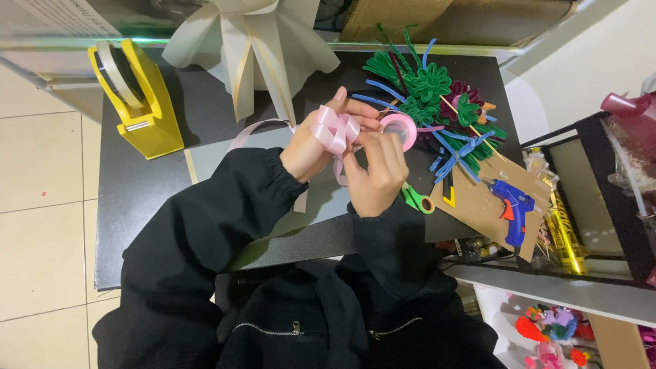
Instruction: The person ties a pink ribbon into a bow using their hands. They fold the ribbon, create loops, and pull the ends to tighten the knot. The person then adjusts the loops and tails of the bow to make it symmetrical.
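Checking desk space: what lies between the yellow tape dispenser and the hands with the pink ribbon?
Head view: bare dark tabletop, with the cream ribbon bow's tails hanging over its far part.

A printed white sheet [48, 15] with dark lines of text is lying at the top left corner, behind the glass edge of the table and partly cut off by the frame. A shiny gold foil packet [564, 229], long and narrow, is standing at the right side, just beside the brown cardboard piece [478, 198] and against the dark box wall [601, 191]. A brown cardboard box [410, 17] is showing at the top centre, behind the table edge. No screens are showing.
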